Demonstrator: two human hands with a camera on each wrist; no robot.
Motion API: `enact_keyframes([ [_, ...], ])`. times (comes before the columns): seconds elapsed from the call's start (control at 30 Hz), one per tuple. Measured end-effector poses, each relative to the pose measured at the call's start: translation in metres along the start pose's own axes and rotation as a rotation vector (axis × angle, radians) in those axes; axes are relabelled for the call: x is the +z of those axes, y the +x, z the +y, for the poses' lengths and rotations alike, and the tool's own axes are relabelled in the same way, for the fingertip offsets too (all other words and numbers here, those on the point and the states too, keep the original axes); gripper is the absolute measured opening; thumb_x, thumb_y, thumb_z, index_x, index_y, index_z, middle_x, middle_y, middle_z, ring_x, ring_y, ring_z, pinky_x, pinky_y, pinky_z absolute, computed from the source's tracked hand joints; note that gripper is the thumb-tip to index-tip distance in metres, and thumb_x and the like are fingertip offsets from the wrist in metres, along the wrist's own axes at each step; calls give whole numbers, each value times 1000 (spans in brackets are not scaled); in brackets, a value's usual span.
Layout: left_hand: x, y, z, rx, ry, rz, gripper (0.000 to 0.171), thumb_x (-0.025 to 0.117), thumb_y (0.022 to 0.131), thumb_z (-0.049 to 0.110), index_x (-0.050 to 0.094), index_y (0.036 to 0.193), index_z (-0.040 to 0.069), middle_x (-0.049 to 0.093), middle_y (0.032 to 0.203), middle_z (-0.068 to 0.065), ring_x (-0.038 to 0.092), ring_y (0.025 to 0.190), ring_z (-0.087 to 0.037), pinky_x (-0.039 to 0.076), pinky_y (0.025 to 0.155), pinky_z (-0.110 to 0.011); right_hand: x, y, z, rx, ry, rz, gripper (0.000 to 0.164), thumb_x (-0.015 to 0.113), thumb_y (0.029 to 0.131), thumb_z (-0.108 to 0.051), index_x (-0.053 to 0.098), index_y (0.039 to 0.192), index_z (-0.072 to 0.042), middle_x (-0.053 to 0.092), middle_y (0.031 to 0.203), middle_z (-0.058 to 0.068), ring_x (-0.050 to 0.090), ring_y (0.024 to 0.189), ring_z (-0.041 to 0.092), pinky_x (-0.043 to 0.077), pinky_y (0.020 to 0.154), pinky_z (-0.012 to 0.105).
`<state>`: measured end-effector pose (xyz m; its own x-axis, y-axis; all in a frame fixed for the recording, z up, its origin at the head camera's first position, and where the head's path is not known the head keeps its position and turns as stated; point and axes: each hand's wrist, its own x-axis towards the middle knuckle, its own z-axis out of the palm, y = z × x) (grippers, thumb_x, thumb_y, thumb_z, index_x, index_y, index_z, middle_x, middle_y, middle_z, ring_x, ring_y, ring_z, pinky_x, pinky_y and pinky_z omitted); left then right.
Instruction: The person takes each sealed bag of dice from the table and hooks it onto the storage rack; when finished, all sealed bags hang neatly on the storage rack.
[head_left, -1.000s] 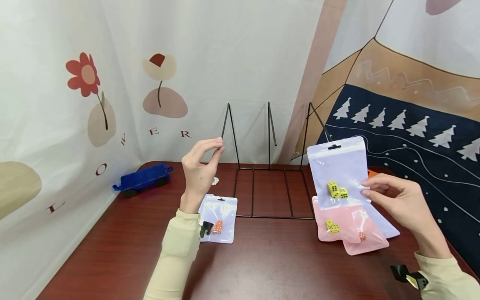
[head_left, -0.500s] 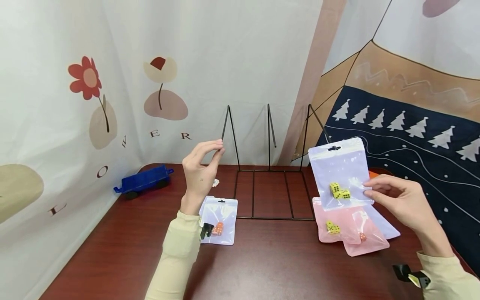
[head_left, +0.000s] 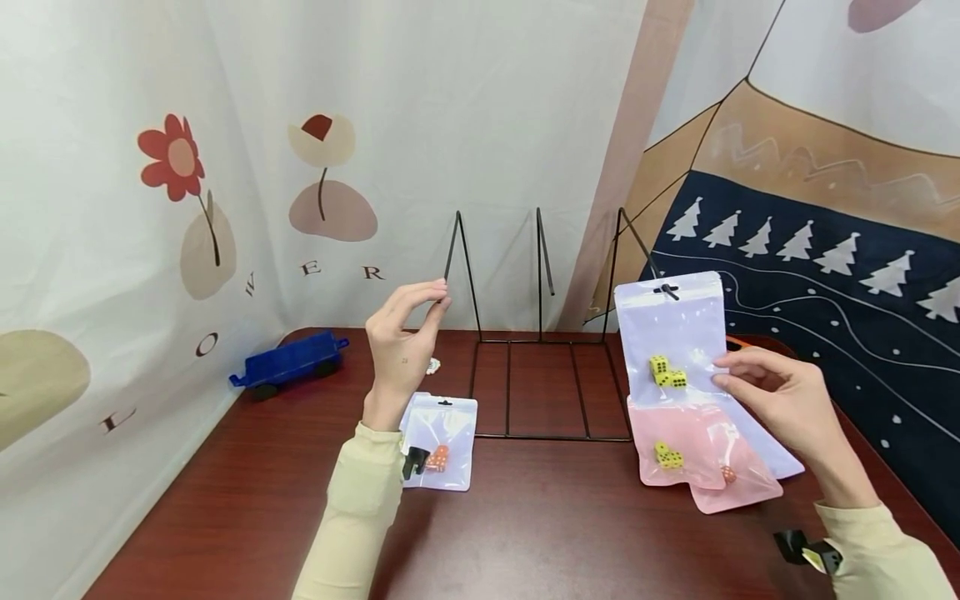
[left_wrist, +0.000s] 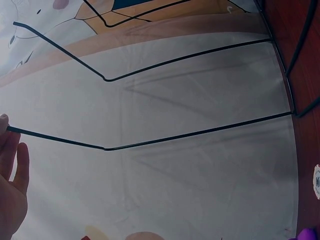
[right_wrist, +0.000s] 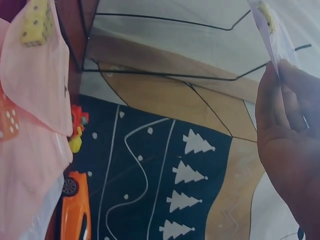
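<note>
The right hand [head_left: 791, 412] pinches the lavender bag [head_left: 697, 325] (yellow dice [head_left: 663, 375] are inside), its hole around the right wire hook [head_left: 671, 292]; the left hand [head_left: 403, 354] pinches the left wire hook [left_wrist: 55, 138].

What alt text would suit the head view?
Right hand pinches a lavender bag of yellow dice, its top threaded on the right hook of a black rack; left hand pinches the left hook. More bags lie on the table.

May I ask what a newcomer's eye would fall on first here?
Probably the lavender zip bag of yellow dice, which the right hand pinches at its edge while the right prong of the wire rack pokes through its hang hole. Next comes the left hand, pinching the left prong, and the red flower printed high on the left of the curtain.
</note>
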<state>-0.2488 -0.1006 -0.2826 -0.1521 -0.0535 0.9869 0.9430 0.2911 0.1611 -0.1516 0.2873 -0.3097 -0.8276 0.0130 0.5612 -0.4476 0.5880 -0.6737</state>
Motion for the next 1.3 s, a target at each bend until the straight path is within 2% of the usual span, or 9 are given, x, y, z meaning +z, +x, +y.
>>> enact_keyframes([
  [0.13, 1, 4, 8, 14, 0, -7, 13, 67, 70, -8, 65, 82, -3, 63, 86, -16, 61, 83, -26, 48, 74, -32, 6, 1, 2, -10, 20, 20, 20, 67, 72, 5, 63, 92, 1, 63, 76, 1, 53, 59, 12, 45, 49, 16],
  [0.27, 1, 5, 10, 16, 9, -5, 12, 67, 70, -8, 65, 81, -4, 63, 84, -18, 61, 82, -27, 48, 74, -32, 12, 3, 4, -19, 53, 50, 22, 67, 71, 7, 63, 93, 3, 63, 75, 3, 53, 59, 11, 45, 50, 15],
  [0.47, 0, 2, 2, 5, 15, -4, 12, 68, 70, -7, 66, 81, -2, 64, 87, -15, 61, 83, -24, 48, 74, -33, 20, 8, 18, -17, 119, 57, 24, 67, 72, 6, 63, 95, 2, 63, 76, 6, 53, 60, 12, 44, 50, 15],
  [0.67, 1, -4, -6, -10, 23, -18, 14, 68, 70, -7, 66, 82, -1, 64, 89, -10, 61, 86, -22, 48, 75, -33, 25, 11, 34, -1, 105, 93, 24, 68, 73, 1, 64, 96, -1, 62, 75, 2, 53, 60, 11, 45, 53, 14],
  [0.87, 0, 0, 3, 13, 22, -11, 21, 68, 65, -15, 65, 81, -2, 64, 87, -15, 61, 84, -24, 48, 74, -33, 32, 15, 28, -14, 116, 117, 24, 66, 74, 2, 63, 98, 0, 59, 74, 3, 52, 62, 10, 44, 53, 11],
  [1.2, -1, 4, 11, 13, 24, -17, 18, 67, 66, -15, 64, 80, -4, 63, 85, -19, 61, 82, -27, 48, 74, -33, 44, 27, 39, -37, 162, 148, 25, 67, 74, 0, 63, 99, -1, 58, 71, 5, 50, 60, 11, 42, 50, 14],
  [1.3, -1, 5, 11, 14, 15, -23, 16, 67, 67, -13, 64, 81, -4, 63, 86, -19, 60, 83, -28, 48, 75, -33, 47, 32, 30, -51, 169, 162, 24, 66, 74, 2, 63, 98, 2, 57, 69, 5, 49, 58, 10, 41, 51, 13],
])
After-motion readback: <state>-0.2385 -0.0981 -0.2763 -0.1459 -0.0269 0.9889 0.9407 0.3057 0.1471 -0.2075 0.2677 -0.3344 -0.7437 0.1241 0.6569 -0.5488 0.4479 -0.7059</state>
